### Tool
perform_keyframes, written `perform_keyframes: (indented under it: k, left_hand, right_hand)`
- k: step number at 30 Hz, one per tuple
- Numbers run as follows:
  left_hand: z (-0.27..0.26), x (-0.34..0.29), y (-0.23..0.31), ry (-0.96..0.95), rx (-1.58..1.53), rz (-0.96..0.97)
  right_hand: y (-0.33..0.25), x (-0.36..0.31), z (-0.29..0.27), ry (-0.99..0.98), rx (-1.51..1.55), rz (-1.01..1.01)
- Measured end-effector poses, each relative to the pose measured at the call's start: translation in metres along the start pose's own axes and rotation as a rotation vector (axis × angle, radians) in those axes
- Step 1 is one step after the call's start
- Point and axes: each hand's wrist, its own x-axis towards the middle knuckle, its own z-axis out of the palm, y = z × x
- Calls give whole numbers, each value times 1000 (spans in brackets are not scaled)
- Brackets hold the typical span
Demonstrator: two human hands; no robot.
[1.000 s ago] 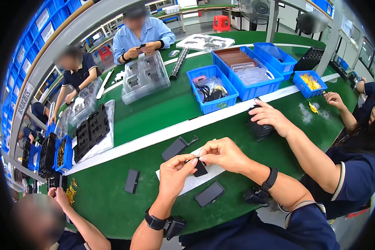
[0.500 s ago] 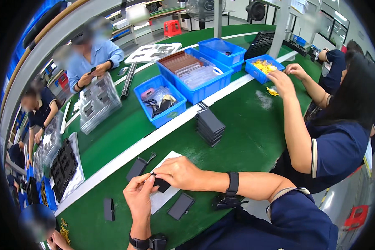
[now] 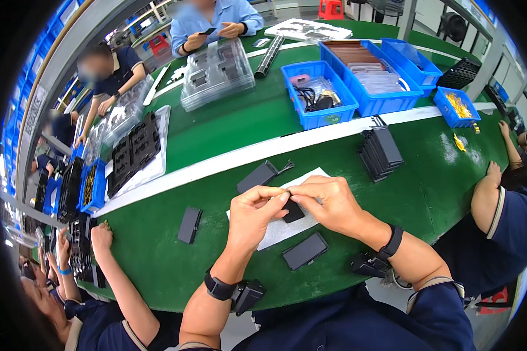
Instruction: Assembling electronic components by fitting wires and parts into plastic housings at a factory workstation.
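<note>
My left hand (image 3: 253, 215) and my right hand (image 3: 332, 203) meet over a white sheet (image 3: 270, 238) on the green table. Thumbs and forefingers of both are pinched together at the top edge of a flat black rectangular block (image 3: 293, 212); the small detail between the fingertips is hidden. Similar dark block-shaped pieces lie around: one with a short cable (image 3: 256, 177) beyond my left hand, one (image 3: 189, 225) further left, and another (image 3: 305, 251) on the near side of the sheet. A stack of dark blocks (image 3: 382, 155) stands beyond my right hand.
Blue bins (image 3: 328, 120) with cables, brown sheets and yellow parts line the far side, past a white strip (image 3: 216, 167). Clear trays (image 3: 216, 76) and a black tray (image 3: 136, 149) lie to the left. Co-workers' arms (image 3: 123, 281) reach in from both sides.
My view has turned, so the table and bins sit further right in the picture and a co-worker at the left shows more. My hands stay pinched at the black block.
</note>
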Motion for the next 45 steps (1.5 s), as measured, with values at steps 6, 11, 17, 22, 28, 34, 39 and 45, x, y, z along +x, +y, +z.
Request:
perform_keyframes:
  k: [6,11,17,22,28,34,39,45]
  left_hand:
    - [-3,1,-2,-37,0,1]
    - [1,0,-3,7,-5,17]
    - [-4,9,-10,115,-222,61]
    - [-1,5,-7,39,-378,-43]
    - [1,4,-12,45,-285,-8]
    - [5,-1,-9,44,-135,45]
    - [8,-1,-8,54,-74,67]
    - [5,-2,-6,36,-53,76]
  right_hand:
    - [-1,-1,6,48,-82,-142]
    - [0,-3,17,156,-252,-289]
    - [-13,-2,8,-3,54,275]
    - [-15,2,2,-194,27,457]
    - [-5,-3,10,31,132,286]
    - [-3,-3,13,101,176,194]
    - [-4,-2,10,59,125,177]
    - [7,-1,5,-121,462,424]
